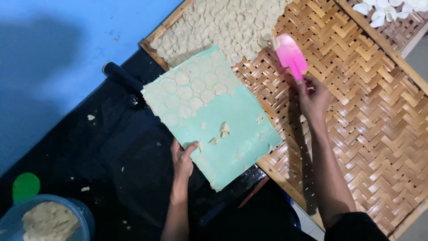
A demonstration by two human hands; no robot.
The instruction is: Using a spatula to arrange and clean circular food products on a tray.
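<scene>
My left hand [183, 158] grips the near edge of a mint-green sheet [236, 120], tilted over the edge of a woven bamboo tray [365, 116]. Several thin round dough discs [189, 87] still stick to the sheet's far half, and small dough scraps [222, 131] lie on its bare near half. My right hand [313, 96] holds a pink spatula [290, 54] by its handle, its blade against the tray beside a heap of loose dough discs [223, 24].
A black cloth [111, 160] covers the surface at left, with a black rolling pin [122, 76] on it. A blue bowl of dough [47, 221] and a green lid [25, 186] sit at bottom left. Blue floor lies beyond. White discs [388, 9] lie on another tray at top right.
</scene>
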